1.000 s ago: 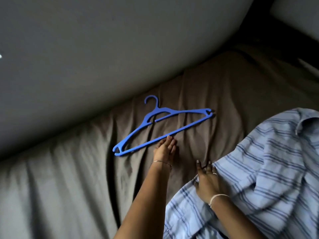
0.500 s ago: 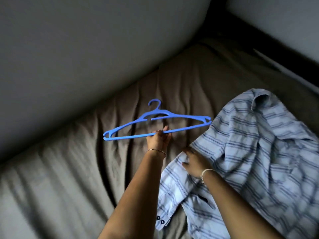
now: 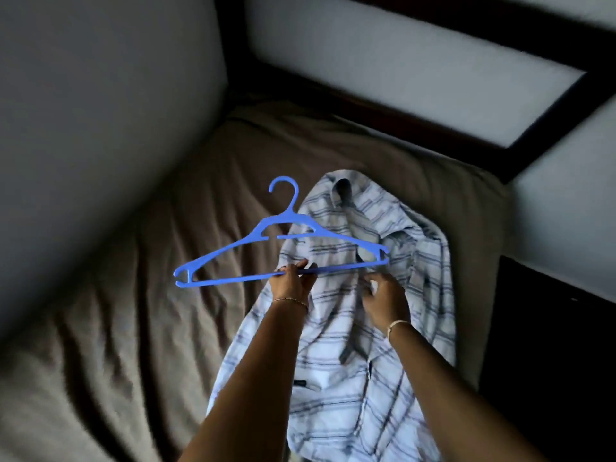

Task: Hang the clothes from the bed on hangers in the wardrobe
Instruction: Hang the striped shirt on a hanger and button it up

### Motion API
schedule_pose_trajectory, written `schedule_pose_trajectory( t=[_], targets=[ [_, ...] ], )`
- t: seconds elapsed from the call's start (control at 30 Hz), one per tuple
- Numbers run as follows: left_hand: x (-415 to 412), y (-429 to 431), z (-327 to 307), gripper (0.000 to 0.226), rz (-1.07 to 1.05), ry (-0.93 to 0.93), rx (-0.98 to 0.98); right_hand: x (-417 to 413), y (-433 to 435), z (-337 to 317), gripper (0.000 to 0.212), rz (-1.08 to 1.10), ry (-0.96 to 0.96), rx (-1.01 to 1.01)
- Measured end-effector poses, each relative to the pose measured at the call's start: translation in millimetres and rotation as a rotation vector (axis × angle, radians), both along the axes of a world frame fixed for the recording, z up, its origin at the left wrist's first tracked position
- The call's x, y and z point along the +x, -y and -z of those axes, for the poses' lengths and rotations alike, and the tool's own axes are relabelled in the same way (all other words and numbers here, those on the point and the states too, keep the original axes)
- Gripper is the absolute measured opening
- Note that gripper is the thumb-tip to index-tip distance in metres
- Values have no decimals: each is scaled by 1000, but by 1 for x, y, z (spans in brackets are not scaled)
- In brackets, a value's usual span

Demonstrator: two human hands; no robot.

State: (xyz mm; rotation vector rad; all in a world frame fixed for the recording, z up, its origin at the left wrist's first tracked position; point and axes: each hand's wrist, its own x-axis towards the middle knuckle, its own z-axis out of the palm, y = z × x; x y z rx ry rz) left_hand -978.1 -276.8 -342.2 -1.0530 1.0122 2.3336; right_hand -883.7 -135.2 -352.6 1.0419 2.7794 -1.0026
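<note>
Head view, single frame, dim room, some blur; left hand [image 3: 291,281] gripped the lower bar of the blue plastic hanger [image 3: 286,220], fingers and thumb clamped round the bar near its middle, probably so the frame balanced level; hanger was held off the bed with its hook pointing away from the person, its right shoulder over the upper part of the striped button-up shirt [image 3: 336,328]; shirt lay spread and rumpled on the brown bedsheet [image 3: 133,295], collar [image 3: 343,191] at the far end, hem toward the person; right hand [image 3: 383,298] sat on the shirt's chest area just below the hanger's right tip, fingers bent toward the fabric; could not tell whether they pinched cloth or merely rested on it; judged this hand was placed to lift or open the front so the hanger could go in under the collar; shirt not yet on hanger; wardrobe not in view; task judged early, threading step in hand; risk noted: loose fabric slipping off one shoulder of the hanger when raised.
</note>
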Motion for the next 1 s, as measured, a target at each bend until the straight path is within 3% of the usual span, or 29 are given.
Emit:
schedule_pose_trajectory(
  t=[0.1,0.2,0.33,0.5,0.67,0.73,0.9,1.0],
  targets=[
    [2,-37,9,13,54,15,-33,12,-37,5,20,62,-66,84],
    [2,-60,22,26,46,33,-64,14,-67,13,32,73,-86,179],
    [-4,-83,40,27,35,50,-115,-1,-106,29,45,5,-113,257],
    [-24,-103,64,17,9,9,-131,-40,-141,42,42,-170,-90,423],
    [-41,-124,76,21,46,-32,-164,-68,-170,48,38,-158,-142,469],
    [-45,-134,76,19,58,-42,-172,-73,-179,45,33,-75,-224,411],
    [-54,-166,65,17,77,-27,-154,-78,-195,14,23,292,-668,249],
    [-59,-189,51,26,101,-61,-106,-81,-206,-7,30,381,-717,133]
  ],
)
